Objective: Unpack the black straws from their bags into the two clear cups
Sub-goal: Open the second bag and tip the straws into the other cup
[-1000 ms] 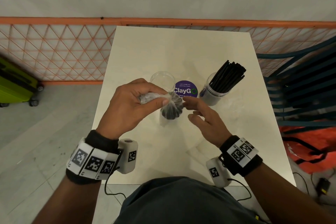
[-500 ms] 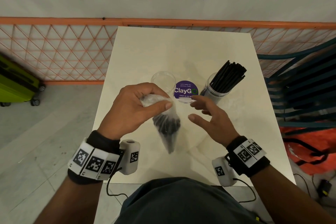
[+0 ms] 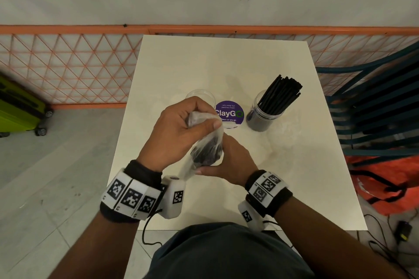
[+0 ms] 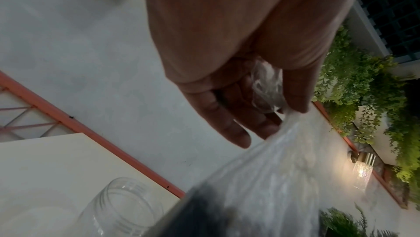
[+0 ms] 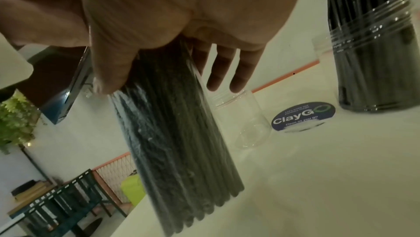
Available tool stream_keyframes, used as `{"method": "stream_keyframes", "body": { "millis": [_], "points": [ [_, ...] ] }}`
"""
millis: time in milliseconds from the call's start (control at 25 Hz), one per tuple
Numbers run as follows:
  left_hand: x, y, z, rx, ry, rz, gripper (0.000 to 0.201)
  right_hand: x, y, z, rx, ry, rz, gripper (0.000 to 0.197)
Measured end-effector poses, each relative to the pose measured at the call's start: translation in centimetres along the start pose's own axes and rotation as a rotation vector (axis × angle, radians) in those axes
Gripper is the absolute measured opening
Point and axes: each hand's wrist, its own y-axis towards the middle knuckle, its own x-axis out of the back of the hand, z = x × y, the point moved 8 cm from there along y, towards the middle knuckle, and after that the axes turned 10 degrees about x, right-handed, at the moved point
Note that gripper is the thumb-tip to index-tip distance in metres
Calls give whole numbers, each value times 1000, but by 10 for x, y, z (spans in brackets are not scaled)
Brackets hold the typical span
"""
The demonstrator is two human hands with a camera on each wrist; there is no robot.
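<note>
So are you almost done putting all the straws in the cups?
About halfway. The right cup already stands full of black straws. The left hand and right hand hold a bag of straws, not yet emptied. The left cup is still empty and waits for those.

A cream table (image 3: pixel 226 68) stands against an orange lattice railing (image 3: pixel 68 63), with a grey wall behind it. A round purple ClayGo sticker (image 3: pixel 229 113) lies flat on the tabletop. A lime-green wheeled suitcase (image 3: pixel 18 108) stands on the grey tiled floor beside the railing. A dark teal slatted chair (image 3: pixel 374 108) sits at the table's other side, an orange bag (image 3: pixel 385 179) beneath it, with black cables (image 3: pixel 385 233) near it on the floor.
</note>
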Motion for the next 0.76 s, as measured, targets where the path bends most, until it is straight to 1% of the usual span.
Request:
{"method": "stream_keyframes", "body": {
  "millis": [80, 160, 240, 360, 400, 480, 520, 560, 600, 640, 680, 720, 760],
  "points": [
    [0, 1, 5, 2, -60, 2, 7, 1, 3, 0, -1, 25, -40, 73],
    [3, 0, 11, 2, -82, -4, 4, 2, 5, -3, -4, 35, -65, 68],
    [6, -2, 18, 10, -87, -6, 3, 1, 5, -10, -25, 20, -62, 68],
    [6, -7, 27, 62, -127, 5, 3, -6, 6, -22, -60, 34, -19, 81],
    [5, -8, 29, 71, -132, 9, 3, -8, 6, -24, -55, 27, -13, 81],
    [5, -9, 26, 49, -144, 11, 2, -9, 9, -25, -40, -4, -43, 74],
    [7, -9, 26, 38, -163, 0, 10, -8, 10, -24, -33, -24, -69, 71],
    [11, -9, 30, 38, -183, -11, 28, -8, 12, -24, -28, -42, -89, 70],
    [15, -8, 38, 56, -192, -24, 54, -8, 13, -25, -29, -51, -95, 70],
    [19, -9, 51, 104, -189, -32, 84, -11, 13, -29, -43, -44, -84, 72],
    [19, -9, 72, 192, -181, -32, 108, -14, 13, -34, -67, -25, -61, 74],
    [17, -11, 94, 295, -165, -17, 124, -16, 11, -39, -92, -9, -37, 76],
    [12, -13, 115, 390, -136, 20, 134, -18, 10, -44, -110, -1, -22, 77]
  ]
}}
